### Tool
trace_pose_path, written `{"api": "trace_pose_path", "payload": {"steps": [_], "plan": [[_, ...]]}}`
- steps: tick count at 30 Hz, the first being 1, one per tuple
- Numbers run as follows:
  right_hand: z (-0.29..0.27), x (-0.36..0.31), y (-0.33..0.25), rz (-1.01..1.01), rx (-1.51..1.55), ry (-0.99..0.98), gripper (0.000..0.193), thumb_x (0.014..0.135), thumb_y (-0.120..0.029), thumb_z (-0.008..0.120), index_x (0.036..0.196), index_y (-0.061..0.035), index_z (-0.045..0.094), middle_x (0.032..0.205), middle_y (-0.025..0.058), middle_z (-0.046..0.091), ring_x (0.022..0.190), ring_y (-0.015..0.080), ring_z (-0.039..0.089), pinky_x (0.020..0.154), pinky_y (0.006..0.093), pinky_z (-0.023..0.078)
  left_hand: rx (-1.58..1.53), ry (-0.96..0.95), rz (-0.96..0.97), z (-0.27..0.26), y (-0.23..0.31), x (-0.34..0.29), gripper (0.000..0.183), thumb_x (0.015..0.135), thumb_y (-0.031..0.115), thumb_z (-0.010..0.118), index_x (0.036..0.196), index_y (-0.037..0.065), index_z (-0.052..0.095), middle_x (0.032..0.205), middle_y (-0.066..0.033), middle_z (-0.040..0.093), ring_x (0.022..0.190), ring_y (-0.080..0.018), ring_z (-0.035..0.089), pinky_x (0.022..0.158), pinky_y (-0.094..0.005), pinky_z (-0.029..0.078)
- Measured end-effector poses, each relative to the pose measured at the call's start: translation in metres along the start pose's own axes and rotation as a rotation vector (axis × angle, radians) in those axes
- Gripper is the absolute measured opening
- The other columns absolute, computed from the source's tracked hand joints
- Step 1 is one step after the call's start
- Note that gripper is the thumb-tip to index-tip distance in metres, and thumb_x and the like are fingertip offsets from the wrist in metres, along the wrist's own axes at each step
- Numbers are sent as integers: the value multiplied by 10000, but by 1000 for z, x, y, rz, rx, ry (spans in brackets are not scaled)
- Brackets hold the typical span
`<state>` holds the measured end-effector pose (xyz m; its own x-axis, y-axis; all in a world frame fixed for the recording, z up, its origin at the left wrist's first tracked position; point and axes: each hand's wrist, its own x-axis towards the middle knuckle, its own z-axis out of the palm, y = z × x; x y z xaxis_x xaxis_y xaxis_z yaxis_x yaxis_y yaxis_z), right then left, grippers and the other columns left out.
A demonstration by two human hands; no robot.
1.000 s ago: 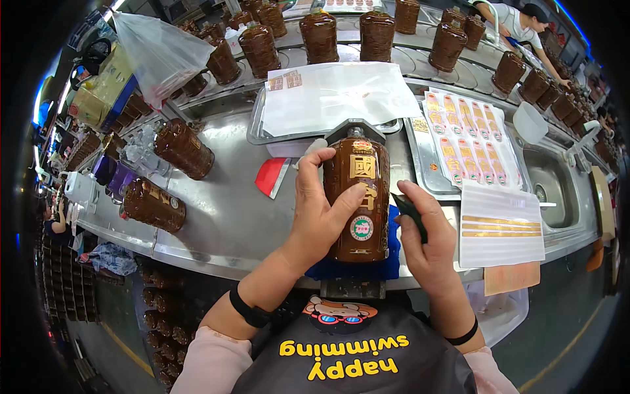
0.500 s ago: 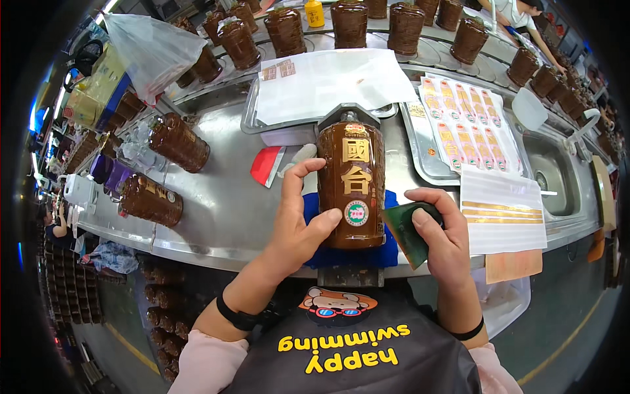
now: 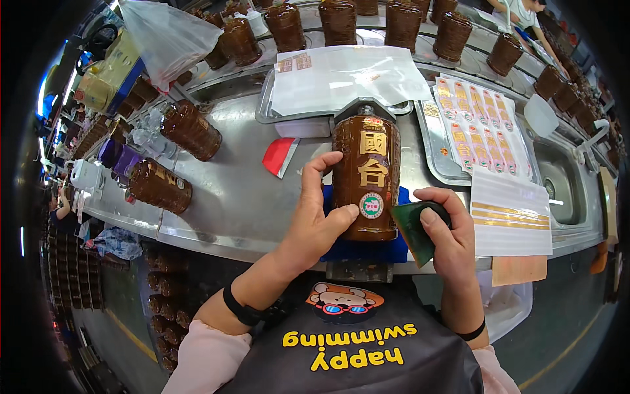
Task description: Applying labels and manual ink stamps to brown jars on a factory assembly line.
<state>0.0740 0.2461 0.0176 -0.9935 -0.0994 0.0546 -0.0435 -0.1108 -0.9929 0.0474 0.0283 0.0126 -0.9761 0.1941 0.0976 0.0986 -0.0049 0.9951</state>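
A brown glazed bottle (image 3: pixel 364 226) with gold characters and a round green-and-white label (image 3: pixel 372 205) lies on its back in a dark cradle (image 3: pixel 363 105), over a blue cloth (image 3: pixel 401 197). My left hand (image 3: pixel 315 226) holds its left side, the thumb pressed beside the label and the index finger at the upper edge; the other fingers are mostly hidden. In my right hand (image 3: pixel 453 233) is a green flat scraper (image 3: pixel 416 231), pinched between thumb and fingers. Its edge is close to the bottle's lower right side; whether they touch I cannot tell.
Sticker sheets (image 3: pixel 476 111) lie on a metal tray (image 3: pixel 433 154) at the right, with a sheet of gold strips (image 3: pixel 508 213) nearer me. A sink (image 3: pixel 561 187) stands beyond. White paper (image 3: pixel 348 75) covers another tray. Two bottles (image 3: pixel 190 130) lie left, near a red-and-white packet (image 3: pixel 281 156).
The view has shifted slightly, moving the bench things rightward. Bottles on the curved conveyor have moved left relative to the bench. My hands keep nearly the same hold on bottle and scraper.
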Motion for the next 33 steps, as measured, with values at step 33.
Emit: {"api": "trace_pose_path", "payload": {"steps": [33], "plan": [[-4,0,3,-107,-125,50,258,937,-105,579,1168,9,572,924,24,611,826,62,538,745,214,456,928,-102,735,-8,17,9,110,819,125,690,908,112,626,1343,-168,493,1283,-392,353,1046,-472,297]]}}
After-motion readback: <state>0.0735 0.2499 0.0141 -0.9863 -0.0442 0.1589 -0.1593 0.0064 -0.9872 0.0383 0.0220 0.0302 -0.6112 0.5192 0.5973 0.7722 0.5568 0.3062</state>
